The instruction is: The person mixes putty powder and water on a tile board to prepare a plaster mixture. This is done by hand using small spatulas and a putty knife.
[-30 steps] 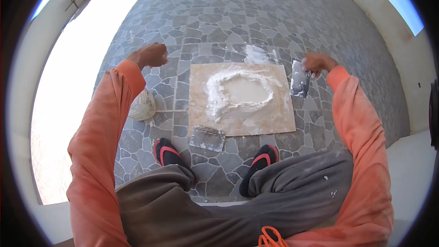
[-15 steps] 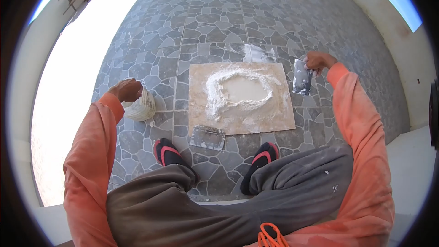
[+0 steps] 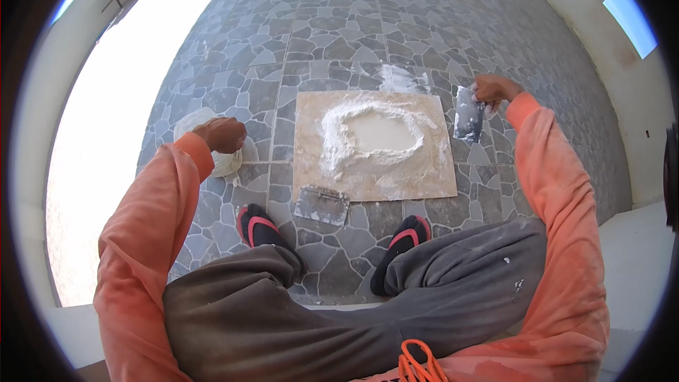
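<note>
A square tan board [image 3: 305, 127] lies on the floor, with a ring of white powder [image 3: 339, 152] around a pool of pale liquid [image 3: 382, 133]. My right hand [image 3: 495, 90], to the right of the board, is closed on a flat metal trowel [image 3: 468, 119] with white smears on its blade. My left hand [image 3: 222, 134] is closed in front of a whitish bucket [image 3: 228, 163], left of the board; whether it holds anything is hidden. A second flat trowel [image 3: 322, 204] rests across the board's near edge.
Grey stone-patterned tiles [image 3: 332, 35] cover the floor. White residue [image 3: 403, 79] marks the tiles behind the board. My feet, in black and red footwear [image 3: 263, 230], stand in front of it. A pale wall [image 3: 594, 35] rises at the right.
My left hand has moved right, toward the board, and more of the bucket's upper left side shows behind it. My right hand still holds the trowel in nearly the same place.
</note>
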Action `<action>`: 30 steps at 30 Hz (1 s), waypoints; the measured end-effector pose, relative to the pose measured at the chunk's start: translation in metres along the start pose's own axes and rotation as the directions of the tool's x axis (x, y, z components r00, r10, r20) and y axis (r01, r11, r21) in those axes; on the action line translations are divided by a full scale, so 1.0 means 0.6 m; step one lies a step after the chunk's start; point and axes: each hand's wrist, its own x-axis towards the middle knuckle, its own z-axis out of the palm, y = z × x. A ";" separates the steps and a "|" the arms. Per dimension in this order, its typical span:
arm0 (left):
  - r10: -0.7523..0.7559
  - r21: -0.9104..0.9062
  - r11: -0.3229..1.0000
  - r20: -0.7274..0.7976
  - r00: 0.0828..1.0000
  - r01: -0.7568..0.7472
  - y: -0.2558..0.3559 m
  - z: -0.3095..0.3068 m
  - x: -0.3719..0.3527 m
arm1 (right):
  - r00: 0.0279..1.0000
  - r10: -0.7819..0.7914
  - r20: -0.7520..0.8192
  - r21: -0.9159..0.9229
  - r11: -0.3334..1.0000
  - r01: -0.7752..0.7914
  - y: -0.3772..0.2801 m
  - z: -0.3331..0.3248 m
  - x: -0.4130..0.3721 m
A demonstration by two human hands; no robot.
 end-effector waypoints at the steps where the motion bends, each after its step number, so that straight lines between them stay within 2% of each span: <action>1: -0.004 0.011 1.000 0.011 1.000 0.004 0.000 0.003 0.000 | 1.000 0.013 0.003 -0.021 1.000 -0.013 -0.001 -0.002 -0.001; 5: -0.022 0.026 0.999 0.028 0.999 0.021 0.005 -0.006 -0.010 | 1.000 0.016 0.016 -0.028 0.999 -0.016 0.002 -0.001 0.006; 8: -0.019 0.029 0.999 0.013 1.000 0.018 0.003 -0.010 -0.013 | 0.999 0.028 -0.038 0.035 0.999 -0.027 0.002 0.002 -0.002; 11: -0.026 0.024 0.999 -0.021 0.999 0.027 -0.008 -0.002 -0.006 | 1.000 0.011 -0.016 0.064 0.998 -0.010 0.000 0.001 -0.005; 14: -0.012 0.019 1.000 -0.031 0.999 0.012 -0.016 0.000 -0.002 | 0.999 0.039 0.009 -0.019 0.999 -0.039 -0.005 -0.002 -0.004; 20: -0.044 0.009 0.999 0.029 0.999 0.043 -0.016 -0.009 -0.004 | 1.000 0.018 -0.018 -0.051 0.999 -0.019 -0.014 -0.001 -0.020; 27: -0.069 -0.008 0.998 0.029 0.997 0.069 -0.031 -0.004 -0.002 | 1.000 0.005 -0.015 -0.022 1.000 -0.006 -0.001 0.001 -0.009; 30: -0.062 -0.031 0.998 -0.032 0.998 0.061 -0.034 -0.003 -0.010 | 1.000 0.011 -0.018 -0.019 1.000 -0.011 -0.001 0.001 -0.009</action>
